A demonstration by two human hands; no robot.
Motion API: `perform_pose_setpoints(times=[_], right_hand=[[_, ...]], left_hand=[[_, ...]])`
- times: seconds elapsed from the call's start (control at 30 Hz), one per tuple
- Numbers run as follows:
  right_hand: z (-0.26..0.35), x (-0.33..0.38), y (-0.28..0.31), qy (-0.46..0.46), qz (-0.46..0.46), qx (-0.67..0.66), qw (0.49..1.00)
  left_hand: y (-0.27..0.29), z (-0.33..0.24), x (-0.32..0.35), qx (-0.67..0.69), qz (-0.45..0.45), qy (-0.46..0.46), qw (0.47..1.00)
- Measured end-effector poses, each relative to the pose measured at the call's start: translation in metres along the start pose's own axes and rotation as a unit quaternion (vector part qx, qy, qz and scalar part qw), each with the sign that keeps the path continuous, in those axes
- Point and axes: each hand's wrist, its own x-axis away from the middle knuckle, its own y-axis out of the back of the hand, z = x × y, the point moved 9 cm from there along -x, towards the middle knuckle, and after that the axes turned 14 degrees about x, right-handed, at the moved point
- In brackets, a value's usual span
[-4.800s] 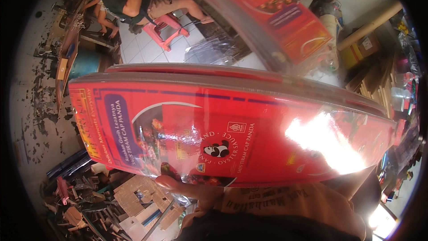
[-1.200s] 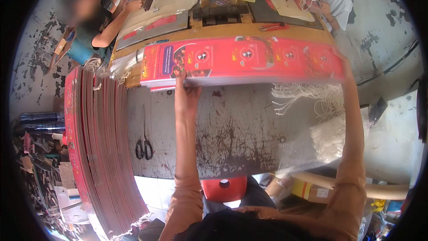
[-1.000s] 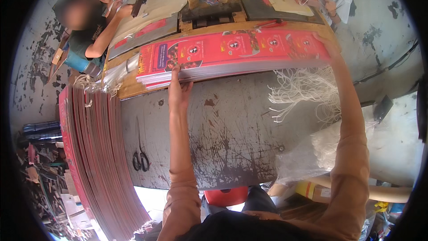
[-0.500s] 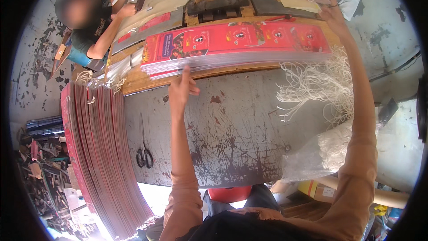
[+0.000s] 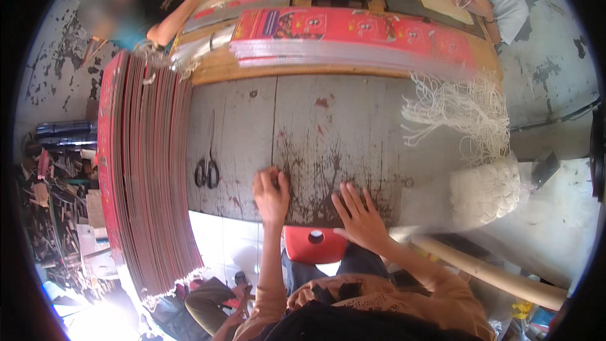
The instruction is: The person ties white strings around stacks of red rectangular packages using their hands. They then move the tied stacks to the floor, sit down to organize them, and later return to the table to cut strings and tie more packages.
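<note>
Over the near part of the worn grey tabletop (image 5: pixel 353 120), my left hand (image 5: pixel 271 197) has its fingers curled in, and nothing shows sticking out of it. To its right my right hand (image 5: pixel 363 218) is spread flat near the table's front edge, holding nothing. Black-handled scissors (image 5: pixel 207 172) lie to the left of my left hand, blades pointing away. Across the far side is a long stack of red printed sheets (image 5: pixel 353 28), apart from both hands.
A tall row of red-edged boards (image 5: pixel 148 177) stands along the left. White cords (image 5: pixel 464 110) spill over the table's right side, beside a bundle of white cord (image 5: pixel 483 192) in clear plastic. A red stool (image 5: pixel 312 244) is below the front edge. Other people sit at the far side.
Both my hands have come back toward me from the far stack to the table's near edge. My left fingers have curled in; my right hand now shows spread flat. The view has shifted.
</note>
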Motion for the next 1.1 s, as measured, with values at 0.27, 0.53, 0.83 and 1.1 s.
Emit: perform_pose_setpoints(times=[0.27, 0.53, 0.83, 1.1], right_hand=[[0.008, 0.002, -0.003, -0.056, -0.026, 0.149, 0.987], [0.013, 0.004, 0.001, -0.094, -0.057, 0.173, 0.979], [0.024, 0.008, 0.012, -0.097, -0.112, 0.176, 0.973], [0.038, 0.004, 0.005, -0.112, -0.076, 0.213, 0.968]], left_hand=[[-0.001, -0.018, -0.002, 0.005, 0.011, -0.081, 0.997], [0.025, -0.02, 0.045, 0.132, 0.041, -0.117, 0.984], [0.125, 0.137, 0.216, 0.131, 0.096, 0.021, 0.987], [0.3, 0.338, 0.396, -0.048, -0.224, 0.423, 0.877]])
